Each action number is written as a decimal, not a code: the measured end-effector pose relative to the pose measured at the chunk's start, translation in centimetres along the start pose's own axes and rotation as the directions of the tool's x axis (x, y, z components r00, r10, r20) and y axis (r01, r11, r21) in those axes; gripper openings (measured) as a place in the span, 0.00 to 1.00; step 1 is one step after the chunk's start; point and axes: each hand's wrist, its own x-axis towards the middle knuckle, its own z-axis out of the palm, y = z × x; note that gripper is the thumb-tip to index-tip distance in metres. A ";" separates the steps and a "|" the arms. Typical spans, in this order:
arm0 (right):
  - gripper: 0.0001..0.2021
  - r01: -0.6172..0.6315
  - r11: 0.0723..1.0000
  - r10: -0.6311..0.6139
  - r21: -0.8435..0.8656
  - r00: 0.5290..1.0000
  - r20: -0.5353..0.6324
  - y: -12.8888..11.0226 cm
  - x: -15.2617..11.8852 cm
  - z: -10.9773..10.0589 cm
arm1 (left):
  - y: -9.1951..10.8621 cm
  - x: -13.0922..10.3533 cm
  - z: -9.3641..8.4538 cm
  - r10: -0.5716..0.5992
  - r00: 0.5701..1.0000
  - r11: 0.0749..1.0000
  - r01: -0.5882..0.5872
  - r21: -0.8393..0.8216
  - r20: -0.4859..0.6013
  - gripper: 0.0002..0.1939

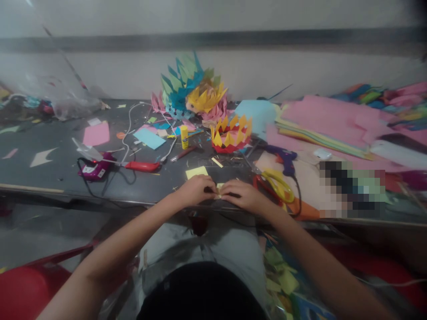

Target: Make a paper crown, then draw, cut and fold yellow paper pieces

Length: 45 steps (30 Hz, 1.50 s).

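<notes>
At the table's front edge, my left hand (199,190) and my right hand (243,195) meet with fingertips almost touching. Both pinch a small piece of pale yellow paper (219,189), mostly covered by the fingers. Just behind my left hand lies a pale yellow paper sheet (196,171). Scissors with yellow handles (282,184) rest to the right of my right hand, overlapping a red handle (262,183). Beyond the hands stands a red and yellow paper crown (230,144); a yellow glue stick (184,137) is upright to its left.
Several paper crowns (187,95) are piled at the back. A blue glue gun (285,158) and stacked coloured paper (333,118) lie right. Left are a red-handled tool (143,166), a purple power socket (96,171) with cables, and paper scraps. A red stool (30,289) stands below left.
</notes>
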 end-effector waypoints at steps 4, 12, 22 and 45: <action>0.08 -0.016 1.000 0.016 0.001 1.000 -0.005 0.3 0.4 0.2 | -0.3 0.1 0.1 0.019 1.000 1.000 -0.019 -0.015 0.001 0.03; 0.05 -0.136 0.991 0.136 0.010 0.990 -0.041 0.2 1.4 0.4 | -0.5 -0.4 -0.2 0.063 0.998 0.998 -0.063 -0.008 0.010 0.04; 0.03 -0.217 0.976 0.218 0.029 0.975 -0.041 -0.3 2.0 0.4 | 0.4 -1.7 -0.6 0.174 0.984 0.980 -0.175 0.096 0.024 0.06; 0.05 -0.260 0.963 0.266 0.069 0.959 -0.101 0.1 1.8 0.8 | 2.1 -3.2 0.0 0.251 0.966 0.913 -0.256 0.317 0.060 0.13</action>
